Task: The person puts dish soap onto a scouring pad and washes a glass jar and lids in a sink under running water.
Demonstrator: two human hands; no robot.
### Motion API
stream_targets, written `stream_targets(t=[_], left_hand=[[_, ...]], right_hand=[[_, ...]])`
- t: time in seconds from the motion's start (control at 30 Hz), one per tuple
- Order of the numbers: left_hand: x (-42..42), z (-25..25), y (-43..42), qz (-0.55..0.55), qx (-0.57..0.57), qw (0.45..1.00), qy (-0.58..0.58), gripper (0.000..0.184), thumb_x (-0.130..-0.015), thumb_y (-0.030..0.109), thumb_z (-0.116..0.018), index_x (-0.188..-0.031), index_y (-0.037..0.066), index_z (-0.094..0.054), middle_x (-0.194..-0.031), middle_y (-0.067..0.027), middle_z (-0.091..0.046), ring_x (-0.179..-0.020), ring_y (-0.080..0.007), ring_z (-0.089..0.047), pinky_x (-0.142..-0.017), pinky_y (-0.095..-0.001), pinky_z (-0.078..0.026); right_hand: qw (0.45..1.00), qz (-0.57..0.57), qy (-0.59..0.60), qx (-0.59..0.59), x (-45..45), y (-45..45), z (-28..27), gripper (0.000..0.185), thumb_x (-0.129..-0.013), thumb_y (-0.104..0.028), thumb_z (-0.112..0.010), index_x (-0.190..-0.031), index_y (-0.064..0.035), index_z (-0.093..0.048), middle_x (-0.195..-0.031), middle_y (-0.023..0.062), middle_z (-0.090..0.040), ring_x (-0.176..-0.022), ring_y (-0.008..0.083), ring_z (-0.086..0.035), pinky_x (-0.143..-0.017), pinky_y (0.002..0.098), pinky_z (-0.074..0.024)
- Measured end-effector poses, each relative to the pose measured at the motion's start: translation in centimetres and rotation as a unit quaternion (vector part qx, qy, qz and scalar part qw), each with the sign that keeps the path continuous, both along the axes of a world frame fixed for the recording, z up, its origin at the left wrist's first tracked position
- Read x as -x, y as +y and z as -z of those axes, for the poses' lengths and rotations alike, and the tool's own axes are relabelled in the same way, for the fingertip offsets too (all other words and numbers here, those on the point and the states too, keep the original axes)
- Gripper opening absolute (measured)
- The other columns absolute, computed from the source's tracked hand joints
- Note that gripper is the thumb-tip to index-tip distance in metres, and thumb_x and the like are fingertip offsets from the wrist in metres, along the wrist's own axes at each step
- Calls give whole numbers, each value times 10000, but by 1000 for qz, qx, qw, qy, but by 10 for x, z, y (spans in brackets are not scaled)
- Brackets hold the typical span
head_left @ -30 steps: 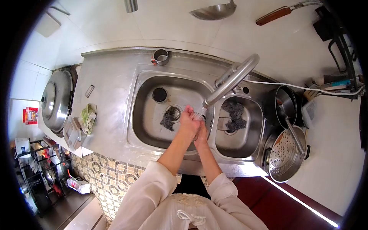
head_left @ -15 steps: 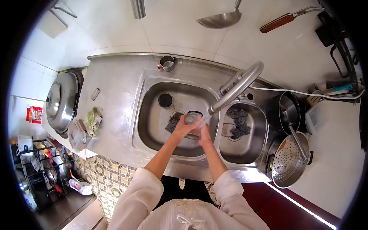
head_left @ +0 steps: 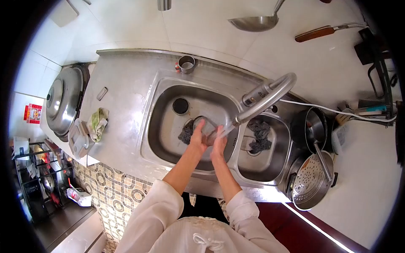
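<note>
Over the large sink basin (head_left: 168, 147), a clear cup (head_left: 206, 123) lies tilted between my two hands, below the faucet (head_left: 270, 95). My left hand (head_left: 197, 138) is wrapped round its left side. On the right, my right hand (head_left: 218, 141) grips the cup's near end, close to the spout, where water seems to run over the fingers. A dark grey scrunched cloth or scouring mesh (head_left: 185, 134) lies on the basin floor by the left hand. Behind it sits a black round piece (head_left: 180, 106). My palms hide part of the cup.
Another dark grey clump (head_left: 260, 137) lies in the small basin (head_left: 249, 170). A metal cup (head_left: 186, 64) stands behind the sink. Leftward are a green-white cloth (head_left: 98, 124), a plastic box (head_left: 79, 137) and a lidded wok (head_left: 63, 101). To the right stand a black pot (head_left: 299, 128) and a steamer (head_left: 306, 185).
The cup has turned in my hands, its rim now toward the upper left. Both hands have shifted slightly left, the left one turning more upright. The camera view has tilted a little.
</note>
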State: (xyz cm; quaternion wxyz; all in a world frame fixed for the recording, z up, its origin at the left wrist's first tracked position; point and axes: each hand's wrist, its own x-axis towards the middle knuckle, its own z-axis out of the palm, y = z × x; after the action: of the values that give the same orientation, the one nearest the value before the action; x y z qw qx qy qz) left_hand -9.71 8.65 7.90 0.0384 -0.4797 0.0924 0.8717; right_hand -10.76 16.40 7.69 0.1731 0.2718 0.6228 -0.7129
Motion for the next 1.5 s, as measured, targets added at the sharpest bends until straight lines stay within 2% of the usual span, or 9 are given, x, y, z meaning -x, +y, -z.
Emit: stream_targets(t=[0.27,0.37,0.57,0.63,0.7,0.87,1.0,1.4,1.5], left_hand=[[-13,22,9,-76,-204,976,26,651,-800,566,-527,-1271,125,-438,-1221,-101,-514,-1118,-315,-490,-974,-479,-385],[-9,6,16,-65,-147,987,12,656,-853,599,-382,-1262,95,-478,-1246,-114,-522,-1160,-315,-480,-1018,-476,-347],[-20,11,36,-106,-10,994,-25,614,-817,493,-574,-1236,56,-468,-1088,-139,-589,-1046,-287,-554,-903,-431,-451],[-25,-7,42,-27,246,956,-158,829,-711,360,-761,-1273,-47,-310,-1192,-201,-462,-1040,-276,-531,-846,-389,-481],[-25,12,49,-107,243,955,-129,839,-666,249,-793,-1285,20,-275,-1087,-147,-496,-952,-246,-547,-793,-368,-493],[-31,-2,37,-9,523,851,-48,883,-620,254,-819,-1278,33,-273,-1177,-147,-458,-1076,-254,-483,-921,-356,-408],[-49,-13,17,107,664,735,80,894,-603,293,-831,-1258,17,-289,-1182,-148,-469,-1102,-242,-478,-962,-342,-374],[-60,-39,-13,171,680,713,-4,832,-583,331,-810,-1193,-2,-353,-1095,-186,-518,-1017,-301,-534,-890,-378,-426],[-62,-46,-2,159,737,657,18,788,-578,270,-788,-1189,1,-368,-1074,-171,-504,-990,-295,-528,-875,-368,-429]], right_hand=[[949,-237,187,92,-1,29,-7,560,-823,-65,-603,-1333,-28,-376,-1305,120,-440,-1231,193,-376,-1025,318,-302],[949,-229,203,73,-2,34,5,533,-826,-69,-598,-1317,-35,-397,-1291,106,-453,-1215,189,-392,-1015,321,-315],[987,-131,66,-63,3,31,40,357,-913,-330,-484,-1110,-41,-553,-1005,72,-606,-949,168,-554,-821,344,-444],[986,-6,-76,152,11,28,64,436,-910,-399,-415,-1132,-48,-547,-1028,81,-609,-954,222,-569,-821,386,-460],[958,59,-137,245,11,25,53,448,-907,-400,-378,-1120,-43,-547,-1042,103,-610,-971,286,-569,-835,421,-463],[923,6,-283,259,19,29,39,554,-863,-499,-423,-1156,-45,-549,-1118,124,-599,-1031,329,-561,-907,509,-427],[907,-35,-262,328,19,25,51,526,-873,-470,-447,-1163,-43,-548,-1132,117,-598,-1031,301,-568,-902,476,-444],[940,-115,-82,310,30,-3,37,270,-844,-284,-604,-1007,-72,-639,-1049,29,-625,-1008,171,-561,-858,324,-447],[989,-111,-41,89,28,-5,55,297,-847,-300,-622,-974,-33,-633,-981,34,-628,-912,159,-585,-789,316,-470]])
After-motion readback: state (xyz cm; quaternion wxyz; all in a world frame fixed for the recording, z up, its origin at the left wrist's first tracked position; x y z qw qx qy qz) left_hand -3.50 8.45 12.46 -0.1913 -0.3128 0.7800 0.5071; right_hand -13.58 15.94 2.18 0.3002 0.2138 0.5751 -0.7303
